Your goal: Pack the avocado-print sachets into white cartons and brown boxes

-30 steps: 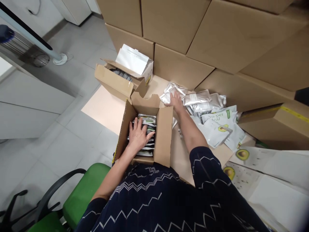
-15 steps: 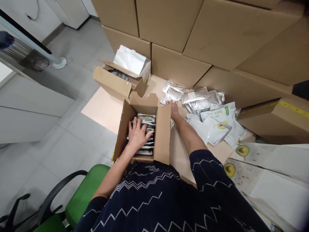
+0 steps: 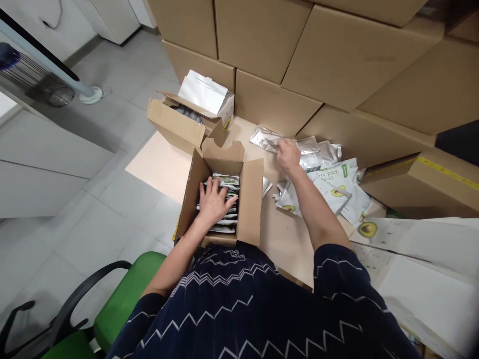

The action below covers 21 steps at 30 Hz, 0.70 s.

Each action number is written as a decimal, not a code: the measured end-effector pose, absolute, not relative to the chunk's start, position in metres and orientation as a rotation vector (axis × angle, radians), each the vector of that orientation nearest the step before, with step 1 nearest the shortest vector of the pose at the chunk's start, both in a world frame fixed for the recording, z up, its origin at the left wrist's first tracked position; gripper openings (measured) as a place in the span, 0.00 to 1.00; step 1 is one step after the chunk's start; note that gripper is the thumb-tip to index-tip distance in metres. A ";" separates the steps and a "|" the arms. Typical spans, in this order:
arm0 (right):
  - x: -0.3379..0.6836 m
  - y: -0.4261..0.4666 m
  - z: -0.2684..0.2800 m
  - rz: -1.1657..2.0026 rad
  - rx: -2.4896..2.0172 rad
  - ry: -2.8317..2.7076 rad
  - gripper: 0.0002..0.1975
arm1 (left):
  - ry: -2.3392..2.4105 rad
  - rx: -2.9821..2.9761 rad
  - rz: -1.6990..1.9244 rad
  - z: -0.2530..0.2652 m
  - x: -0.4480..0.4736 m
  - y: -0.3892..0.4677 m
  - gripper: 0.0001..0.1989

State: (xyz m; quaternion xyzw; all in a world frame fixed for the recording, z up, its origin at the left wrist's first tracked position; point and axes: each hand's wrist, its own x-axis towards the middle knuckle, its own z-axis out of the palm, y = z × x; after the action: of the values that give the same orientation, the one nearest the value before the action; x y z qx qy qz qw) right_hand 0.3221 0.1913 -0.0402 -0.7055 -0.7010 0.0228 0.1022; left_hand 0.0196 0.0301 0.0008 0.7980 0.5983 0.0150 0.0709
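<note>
My left hand (image 3: 212, 203) lies inside an open cardboard box (image 3: 251, 202), its fingers spread over a row of flat pouches (image 3: 226, 219) packed upright on edge. My right hand (image 3: 289, 155) is over the back of the table, fingers curled at the end of a silver foil pouch (image 3: 264, 138); its fingertips are partly hidden. Close by on its right lie more silver pouches (image 3: 322, 154). White pouches with avocado pictures (image 3: 337, 187) are piled below them, partly behind my right forearm. One pouch corner (image 3: 266, 186) shows beside the box's right flap.
Behind the box stands another open carton (image 3: 174, 124) with dark contents, next to a white box (image 3: 204, 92). Stacked cardboard boxes (image 3: 269, 45) wall off the back. White avocado-printed cartons (image 3: 419, 244) are at the right, and a green chair (image 3: 127, 294) at the lower left.
My right hand has moved right and slightly toward me along the silver pouches, its fingers now curled. The pouches under it have shifted. My left hand stays in the box.
</note>
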 end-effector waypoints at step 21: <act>0.177 0.122 0.079 0.455 -1.279 -2.574 0.12 | 1.877 2.337 0.118 0.001 0.022 0.028 0.29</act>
State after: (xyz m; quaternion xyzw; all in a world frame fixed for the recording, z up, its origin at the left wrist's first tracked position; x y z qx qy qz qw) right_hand 0.1770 0.1217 0.0788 -0.4366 -0.8786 0.1552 0.1157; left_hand 0.0219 0.0281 0.0014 0.7772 0.6241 0.0392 0.0709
